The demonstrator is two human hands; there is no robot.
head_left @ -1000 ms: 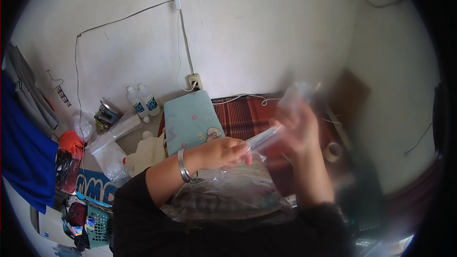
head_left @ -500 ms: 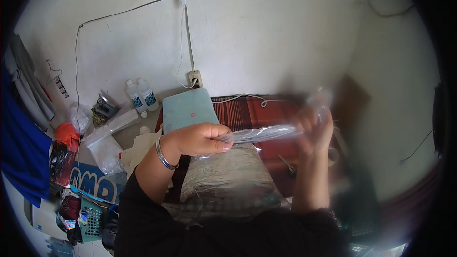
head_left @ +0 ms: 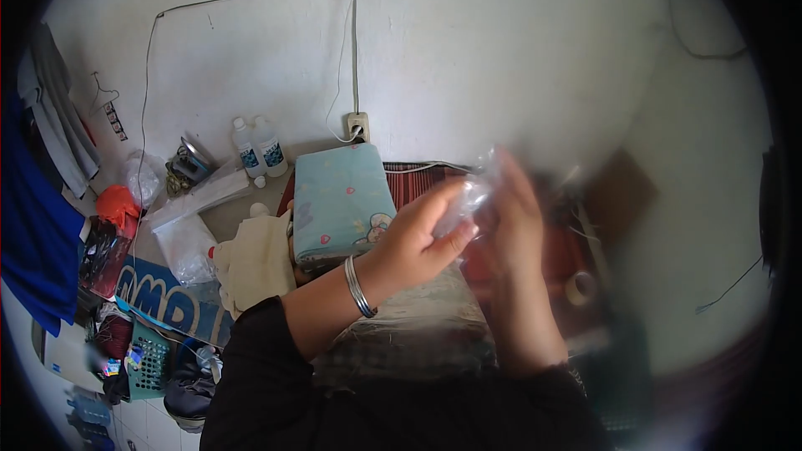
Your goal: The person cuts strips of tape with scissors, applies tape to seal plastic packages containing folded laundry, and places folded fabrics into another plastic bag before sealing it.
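Clear plastic [head_left: 473,197], thin and shiny like a bag or sheet, is bunched up between my two hands. My left hand [head_left: 430,230], with silver bangles at the wrist, curls its fingers and thumb round the near side of it. Against the far right side is my right hand [head_left: 514,217], blurred, its fingers closed about the plastic and partly hidden. Under my forearms lies a pale folded cloth bundle [head_left: 418,311]. Beyond my left wrist sits a light blue folded item with a printed pattern [head_left: 342,200], apparently wrapped in plastic.
A red plaid cloth [head_left: 489,280] covers the surface, with a tape roll [head_left: 579,288] at right. Two white bottles [head_left: 269,150] stand by the wall socket [head_left: 357,127]. Plastic packs [head_left: 185,249], beige cloth [head_left: 255,259] and a green basket [head_left: 149,363] are on the left.
The plastic, stretched lengthwise between my hands before, is now bunched up. My left hand has moved right and up, close to my right hand. The view has shifted slightly.
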